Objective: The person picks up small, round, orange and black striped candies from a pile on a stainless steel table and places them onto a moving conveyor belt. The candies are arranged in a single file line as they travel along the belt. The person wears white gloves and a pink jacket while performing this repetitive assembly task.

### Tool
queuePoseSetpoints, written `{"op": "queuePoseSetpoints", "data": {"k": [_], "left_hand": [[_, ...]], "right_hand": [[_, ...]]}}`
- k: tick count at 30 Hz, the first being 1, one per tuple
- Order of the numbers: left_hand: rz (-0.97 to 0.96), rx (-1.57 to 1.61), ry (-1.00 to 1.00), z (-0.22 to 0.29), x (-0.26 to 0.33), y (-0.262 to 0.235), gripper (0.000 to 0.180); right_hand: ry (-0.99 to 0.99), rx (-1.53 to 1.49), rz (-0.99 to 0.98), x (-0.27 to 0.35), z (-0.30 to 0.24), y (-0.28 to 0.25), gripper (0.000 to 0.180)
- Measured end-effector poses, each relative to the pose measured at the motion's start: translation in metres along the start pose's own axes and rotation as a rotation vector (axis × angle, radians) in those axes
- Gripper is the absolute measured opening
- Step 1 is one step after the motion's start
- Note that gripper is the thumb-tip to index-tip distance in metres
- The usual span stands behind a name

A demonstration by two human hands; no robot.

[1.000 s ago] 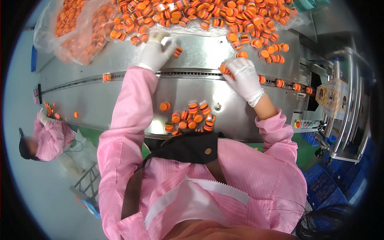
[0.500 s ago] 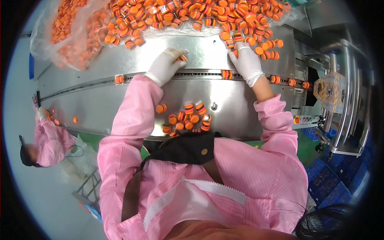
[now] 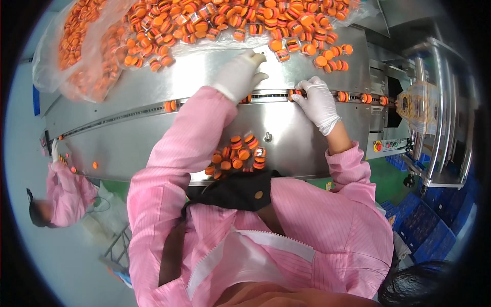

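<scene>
My left hand [image 3: 238,77], in a white glove, reaches over the bare metal table just short of the candy pile. Its thumb and fingers are apart with nothing visible between them. At the conveyor track, my gloved right hand [image 3: 318,105] pinches a burger-shaped candy [image 3: 294,95] with orange ends and dark and red layers. Another burger-shaped candy [image 3: 247,99] sits on the track, partly hidden by my left hand. The large heap of burger-shaped candies [image 3: 240,15] spreads beyond both hands, some in clear wrapping.
A narrow conveyor track [image 3: 128,118] crosses the metal table, carrying spaced candies toward a machine frame [image 3: 434,112] at right. A smaller candy cluster [image 3: 236,153] lies near me. Clear plastic bag [image 3: 46,66] at far left; a co-worker in a pink sleeve [image 3: 69,192] handles candies; blue crates [image 3: 424,230] lower right.
My left hand has moved right and away from me; the candy it held is no longer seen in it. My right hand has come from the pile's edge back to the track with a candy.
</scene>
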State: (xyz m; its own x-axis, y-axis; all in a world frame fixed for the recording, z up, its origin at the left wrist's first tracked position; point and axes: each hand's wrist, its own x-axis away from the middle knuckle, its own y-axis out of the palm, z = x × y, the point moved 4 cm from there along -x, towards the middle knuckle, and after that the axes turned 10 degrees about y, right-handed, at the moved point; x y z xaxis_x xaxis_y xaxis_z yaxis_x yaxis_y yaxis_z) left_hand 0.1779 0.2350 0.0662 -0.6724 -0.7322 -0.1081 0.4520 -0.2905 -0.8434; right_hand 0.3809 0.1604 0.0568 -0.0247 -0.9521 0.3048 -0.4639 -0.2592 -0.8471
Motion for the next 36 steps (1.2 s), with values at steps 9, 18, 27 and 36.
{"op": "queuePoseSetpoints", "data": {"k": [9, 18, 27, 36], "left_hand": [[-0.305, -0.275, -0.037, 0.030, -0.076, 0.054, 0.028], [-0.394, 0.049, -0.248, 0.011, -0.056, 0.028, 0.036], [0.425, 0.929, -0.696, -0.060, 0.114, -0.038, 0.026], [0.123, 0.110, -0.755, -0.054, 0.134, 0.008, 0.032]], "right_hand": [[-0.179, 0.300, 0.340, -0.045, 0.019, -0.040, 0.021], [-0.233, 0.037, 0.151, -0.056, 0.008, -0.048, 0.016], [-0.207, -0.478, -0.100, -0.011, 0.010, 0.015, 0.018], [-0.081, -0.233, -0.047, 0.004, 0.002, -0.002, 0.023]]}}
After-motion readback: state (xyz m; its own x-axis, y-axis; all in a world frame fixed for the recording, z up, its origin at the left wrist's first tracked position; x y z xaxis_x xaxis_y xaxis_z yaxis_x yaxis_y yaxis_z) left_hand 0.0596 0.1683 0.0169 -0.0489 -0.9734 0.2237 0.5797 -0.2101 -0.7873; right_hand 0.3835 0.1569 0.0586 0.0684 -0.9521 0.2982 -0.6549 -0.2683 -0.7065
